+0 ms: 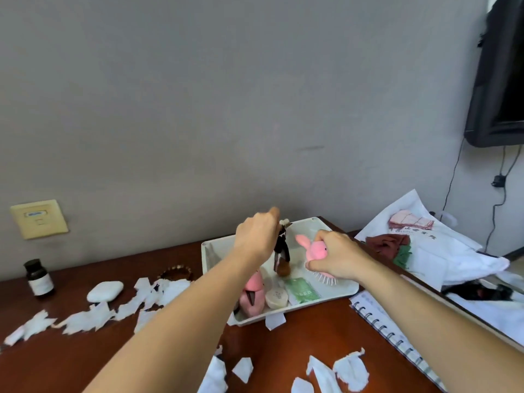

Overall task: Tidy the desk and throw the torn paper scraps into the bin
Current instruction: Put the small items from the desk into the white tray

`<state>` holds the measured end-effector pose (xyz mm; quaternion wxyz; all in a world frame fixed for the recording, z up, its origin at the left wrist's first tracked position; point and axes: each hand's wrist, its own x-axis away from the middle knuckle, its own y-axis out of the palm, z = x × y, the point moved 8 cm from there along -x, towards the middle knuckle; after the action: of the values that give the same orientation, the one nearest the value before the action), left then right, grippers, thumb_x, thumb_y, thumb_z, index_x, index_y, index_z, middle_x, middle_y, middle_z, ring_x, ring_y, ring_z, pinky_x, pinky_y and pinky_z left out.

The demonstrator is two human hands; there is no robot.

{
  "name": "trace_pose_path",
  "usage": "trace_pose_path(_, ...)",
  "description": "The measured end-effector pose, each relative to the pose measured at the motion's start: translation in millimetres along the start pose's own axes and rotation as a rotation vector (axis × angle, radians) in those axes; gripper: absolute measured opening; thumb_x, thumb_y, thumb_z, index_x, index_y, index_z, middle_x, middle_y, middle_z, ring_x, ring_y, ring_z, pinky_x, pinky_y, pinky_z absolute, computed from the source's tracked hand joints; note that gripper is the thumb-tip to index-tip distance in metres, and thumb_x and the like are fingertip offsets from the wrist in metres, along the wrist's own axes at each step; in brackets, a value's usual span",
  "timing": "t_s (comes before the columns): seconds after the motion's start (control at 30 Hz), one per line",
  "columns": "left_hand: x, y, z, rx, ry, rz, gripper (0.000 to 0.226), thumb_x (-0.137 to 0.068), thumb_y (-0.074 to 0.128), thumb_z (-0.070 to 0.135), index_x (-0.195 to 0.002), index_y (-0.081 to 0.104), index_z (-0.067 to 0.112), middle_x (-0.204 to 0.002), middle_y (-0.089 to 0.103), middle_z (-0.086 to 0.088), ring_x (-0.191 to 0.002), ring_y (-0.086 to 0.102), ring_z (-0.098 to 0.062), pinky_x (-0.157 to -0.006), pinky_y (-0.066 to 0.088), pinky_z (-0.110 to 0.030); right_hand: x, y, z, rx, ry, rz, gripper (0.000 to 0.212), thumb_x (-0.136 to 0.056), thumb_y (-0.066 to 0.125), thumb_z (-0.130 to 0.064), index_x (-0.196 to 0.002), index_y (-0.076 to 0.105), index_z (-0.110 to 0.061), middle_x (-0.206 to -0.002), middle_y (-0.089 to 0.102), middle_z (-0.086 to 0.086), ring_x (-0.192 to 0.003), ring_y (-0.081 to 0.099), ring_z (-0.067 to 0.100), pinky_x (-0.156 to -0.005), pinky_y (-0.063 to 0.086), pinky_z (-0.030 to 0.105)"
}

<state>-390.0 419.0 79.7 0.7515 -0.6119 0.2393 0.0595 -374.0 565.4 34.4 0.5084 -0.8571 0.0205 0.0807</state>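
Torn white paper scraps [85, 319] lie in a strip across the left of the brown desk [306, 333], and more paper scraps [350, 370] lie near the front edge. A white tray [209, 248] stands at the back middle. Over it my left hand [256, 236] pinches a small dark brown hanging charm [282, 251] by its top. My right hand [337, 258] grips a pink rabbit hairbrush [313, 249] whose white bristles point down at the tray. No bin is in view.
In the tray lie a pink plush [252, 296], a round cream item [276, 298] and a green sachet [302, 290]. A dark bottle [38, 277], a white case [105, 291] and a bead bracelet [177, 272] sit left. A spiral notebook [388, 324] and white bags [433, 251] are right.
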Motion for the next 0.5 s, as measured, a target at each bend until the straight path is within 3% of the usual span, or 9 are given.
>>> trace_pose_path(0.07, 2, 17, 3, -0.057, 0.044, -0.04, 0.012, -0.095, 0.043, 0.009, -0.106, 0.048, 0.008, -0.106, 0.064, -0.018, -0.096, 0.059, -0.043, -0.067, 0.038, -0.038, -2, 8, -4, 0.049, -0.008, -0.028, 0.03, -0.072, 0.072, -0.031, -0.083, 0.045, -0.022, -0.095, 0.054, 0.002, -0.087, 0.053, 0.025, -0.064, 0.04, 0.032)
trace_pose_path(0.17, 9, 35, 10, -0.088, 0.124, -0.116, 0.013, -0.094, 0.043, 0.008, -0.105, 0.049, 0.006, -0.107, 0.063, -0.019, -0.098, 0.059, -0.041, -0.067, 0.036, -0.037, -2, 18, -7, 0.132, -0.001, -0.075, 0.038, -0.075, 0.068, -0.029, -0.108, 0.052, -0.021, -0.104, 0.053, 0.005, -0.097, 0.056, 0.029, -0.078, 0.049, 0.037)
trace_pose_path(0.37, 23, 43, 13, -0.198, 0.179, -0.171, 0.01, -0.094, 0.043, 0.008, -0.103, 0.048, 0.008, -0.108, 0.063, -0.019, -0.098, 0.059, -0.041, -0.067, 0.034, -0.037, 0, 28, -1, 0.142, 0.053, -0.118, 0.04, -0.077, 0.069, -0.029, -0.111, 0.053, -0.017, -0.11, 0.056, 0.008, -0.098, 0.056, 0.029, -0.072, 0.044, 0.032)
trace_pose_path(0.43, 26, 45, 10, -0.244, 0.167, -0.207, 0.013, -0.093, 0.045, 0.008, -0.105, 0.051, 0.01, -0.111, 0.062, -0.016, -0.101, 0.059, -0.038, -0.069, 0.035, -0.035, 1, 32, 2, 0.101, 0.071, -0.121, 0.032, -0.078, 0.068, -0.03, -0.101, 0.052, -0.015, -0.106, 0.056, 0.008, -0.095, 0.055, 0.028, -0.071, 0.041, 0.029)
trace_pose_path(0.5, 30, 50, 8, -0.31, 0.176, -0.268, 0.019, -0.092, 0.047, 0.007, -0.109, 0.054, 0.012, -0.115, 0.062, -0.013, -0.105, 0.059, -0.035, -0.075, 0.038, -0.034, 1, 35, 4, 0.084, 0.087, -0.121, 0.033, -0.079, 0.066, -0.026, -0.107, 0.054, -0.014, -0.112, 0.057, 0.008, -0.098, 0.056, 0.028, -0.073, 0.043, 0.029)
